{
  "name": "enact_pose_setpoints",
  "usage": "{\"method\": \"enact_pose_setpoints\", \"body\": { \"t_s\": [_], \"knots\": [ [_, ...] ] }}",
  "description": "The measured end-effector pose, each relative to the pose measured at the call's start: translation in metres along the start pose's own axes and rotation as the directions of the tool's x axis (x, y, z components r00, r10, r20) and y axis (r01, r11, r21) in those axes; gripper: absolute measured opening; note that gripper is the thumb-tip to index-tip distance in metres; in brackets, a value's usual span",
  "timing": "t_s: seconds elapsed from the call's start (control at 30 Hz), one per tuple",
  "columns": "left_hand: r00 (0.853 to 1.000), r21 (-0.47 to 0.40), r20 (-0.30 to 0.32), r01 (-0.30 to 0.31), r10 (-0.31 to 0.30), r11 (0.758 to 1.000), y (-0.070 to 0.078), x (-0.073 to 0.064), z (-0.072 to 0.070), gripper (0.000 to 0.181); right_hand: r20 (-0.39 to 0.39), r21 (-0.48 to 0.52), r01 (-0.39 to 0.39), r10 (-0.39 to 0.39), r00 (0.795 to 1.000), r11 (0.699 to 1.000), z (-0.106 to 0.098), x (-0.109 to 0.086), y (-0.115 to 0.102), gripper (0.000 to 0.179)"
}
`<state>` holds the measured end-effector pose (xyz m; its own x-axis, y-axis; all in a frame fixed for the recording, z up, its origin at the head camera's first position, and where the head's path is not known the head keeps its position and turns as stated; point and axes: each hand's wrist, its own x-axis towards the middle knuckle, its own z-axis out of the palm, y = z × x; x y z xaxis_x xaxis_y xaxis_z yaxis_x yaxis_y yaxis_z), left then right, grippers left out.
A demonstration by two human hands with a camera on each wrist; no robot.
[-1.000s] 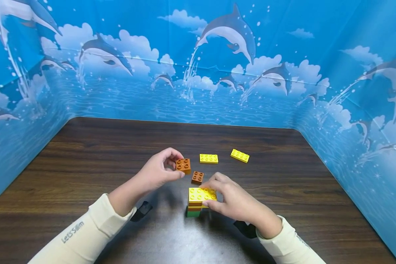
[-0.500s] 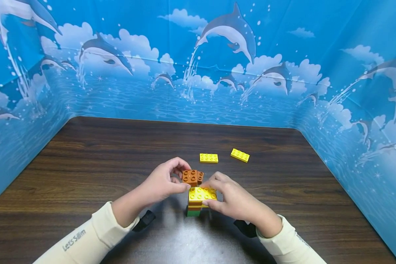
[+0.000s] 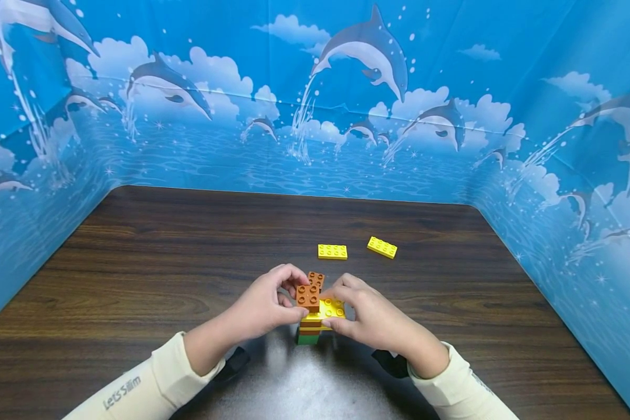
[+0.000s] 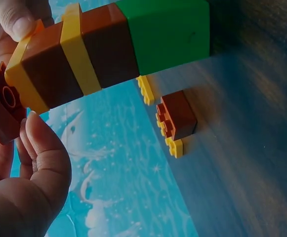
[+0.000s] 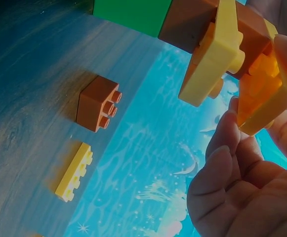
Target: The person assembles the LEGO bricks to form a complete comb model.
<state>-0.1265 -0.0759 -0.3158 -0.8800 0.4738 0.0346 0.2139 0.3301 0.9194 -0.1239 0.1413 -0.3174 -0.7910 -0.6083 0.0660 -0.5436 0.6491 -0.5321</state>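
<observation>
My left hand (image 3: 272,298) pinches a brown toy brick (image 3: 308,296) between thumb and fingers, over the left end of the tower's top yellow plate (image 3: 335,306). In the left wrist view this brick (image 4: 2,111) is tilted, its hollow underside facing the plate. The right hand (image 3: 370,309) grips the plate's right end with thumb and fingertips. Below stand alternating brown and yellow layers, with a green brick (image 4: 170,37) at the bottom. The right wrist view shows a lower yellow plate (image 5: 210,64) that also juts out sideways past the brown bricks.
Another brown brick (image 3: 316,278) stands on the dark wooden table (image 3: 189,233) just behind the tower. Farther back lie two yellow plates, one in the middle (image 3: 332,252) and one at an angle to the right (image 3: 382,247). A blue dolphin-print sheet (image 3: 231,151) borders the table.
My left hand has carried its brown brick right and toward me, from left of the loose brown brick to over the tower's top. The right hand has kept its place on the yellow plate.
</observation>
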Motion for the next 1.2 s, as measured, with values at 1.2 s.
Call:
{"method": "enact_pose_setpoints", "body": {
  "t_s": [1.2],
  "knots": [
    [1.000, 0.118, -0.006, 0.001, -0.001, 0.993, 0.0000, 0.0037, 0.0052, 0.027, 0.001, 0.047, -0.025, 0.025, 1.000, 0.999, 0.0014, 0.0008, 0.0034, 0.046]
  ]
}}
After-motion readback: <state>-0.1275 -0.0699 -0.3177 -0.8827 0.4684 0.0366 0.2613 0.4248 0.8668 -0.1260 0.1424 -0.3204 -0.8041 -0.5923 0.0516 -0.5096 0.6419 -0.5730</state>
